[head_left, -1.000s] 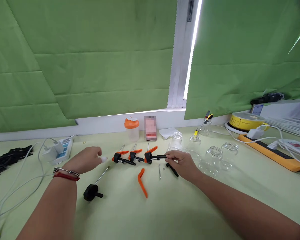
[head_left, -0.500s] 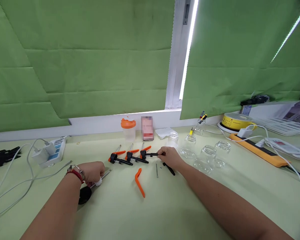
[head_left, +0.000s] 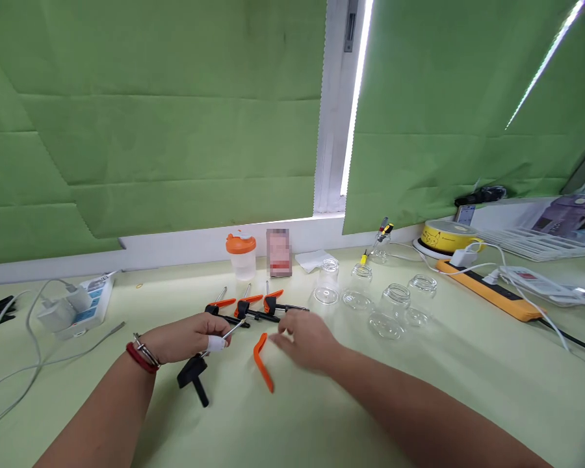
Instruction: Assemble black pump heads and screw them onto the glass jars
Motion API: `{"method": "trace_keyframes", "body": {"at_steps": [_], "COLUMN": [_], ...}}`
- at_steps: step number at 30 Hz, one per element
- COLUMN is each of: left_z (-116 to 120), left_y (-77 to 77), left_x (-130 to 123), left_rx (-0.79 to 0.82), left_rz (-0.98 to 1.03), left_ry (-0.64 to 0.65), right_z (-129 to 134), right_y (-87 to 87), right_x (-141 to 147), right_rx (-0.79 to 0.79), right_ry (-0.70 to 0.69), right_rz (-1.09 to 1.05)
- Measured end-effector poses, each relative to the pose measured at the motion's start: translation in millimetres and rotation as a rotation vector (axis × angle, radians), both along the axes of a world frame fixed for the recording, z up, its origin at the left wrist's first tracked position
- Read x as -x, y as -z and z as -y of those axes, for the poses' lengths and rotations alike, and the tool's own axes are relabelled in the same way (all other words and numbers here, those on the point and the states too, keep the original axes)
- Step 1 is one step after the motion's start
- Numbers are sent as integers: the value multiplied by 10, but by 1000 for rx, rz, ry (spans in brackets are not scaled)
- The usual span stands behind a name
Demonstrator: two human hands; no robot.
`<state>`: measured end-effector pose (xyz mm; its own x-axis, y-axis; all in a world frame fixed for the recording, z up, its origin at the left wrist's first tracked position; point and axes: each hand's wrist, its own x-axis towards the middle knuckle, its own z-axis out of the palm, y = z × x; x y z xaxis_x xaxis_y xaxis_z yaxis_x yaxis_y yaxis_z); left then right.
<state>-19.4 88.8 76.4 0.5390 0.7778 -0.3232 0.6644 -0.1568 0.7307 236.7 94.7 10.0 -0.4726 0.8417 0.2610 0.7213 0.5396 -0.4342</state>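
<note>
My left hand [head_left: 188, 335], with white tape round a finger, grips a metal rod [head_left: 235, 328] whose other end carries a black T-shaped plastic head [head_left: 194, 372]. Right of it, a loose orange lever [head_left: 262, 364] lies bent on the table. My right hand [head_left: 307, 338] is low over the table beside the lever, thumb apart from the curled fingers, and nothing shows between them. The table just under that hand is hidden. Behind both hands, three black pieces with orange levers and metal rods lie in a row, the rightmost black piece [head_left: 272, 304] nearest my right hand.
Several upturned clear glass jars [head_left: 394, 312] stand to the right, near an orange power strip [head_left: 487, 292]. An orange-lidded cup [head_left: 241, 255] and a pink box [head_left: 279, 253] stand at the back. White cables and a white power strip [head_left: 90, 309] occupy the left.
My left hand has lifted the black-headed rod and moved right. My right hand has left the rightmost black piece and come nearer, covering the loose bolt and small black bar seen before.
</note>
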Motion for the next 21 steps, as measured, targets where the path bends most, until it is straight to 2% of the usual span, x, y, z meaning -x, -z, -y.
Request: {"method": "trace_keyframes", "body": {"at_steps": [4, 7, 9, 12, 14, 16, 19, 21], "left_z": [34, 66, 85, 100, 105, 120, 182, 247], "left_y": [-51, -44, -24, 21, 57, 93, 145, 180], "left_x": [-102, -174, -220, -290, -352, -445, -637, -772], "left_rx": [-61, -76, -58, -80, -119, -181, -314, -390], "left_rz": [70, 89, 105, 101, 92, 90, 109, 91], "left_ry": [-1, -30, -60, -89, -100, -89, -15, 52], "right_z": [281, 303, 269, 216, 202, 211, 257, 294], "right_y": [-1, 24, 33, 12, -26, -69, -92, -71], "right_x": [236, 232, 148, -43, -186, -326, -495, -554], "right_rx": [118, 106, 159, 389, 596, 744, 844, 868], "right_ry": [-44, -35, -26, 17, 28, -20, -161, -208], "right_rz": [208, 260, 209, -74, -377, -718, -1116, -1242]}}
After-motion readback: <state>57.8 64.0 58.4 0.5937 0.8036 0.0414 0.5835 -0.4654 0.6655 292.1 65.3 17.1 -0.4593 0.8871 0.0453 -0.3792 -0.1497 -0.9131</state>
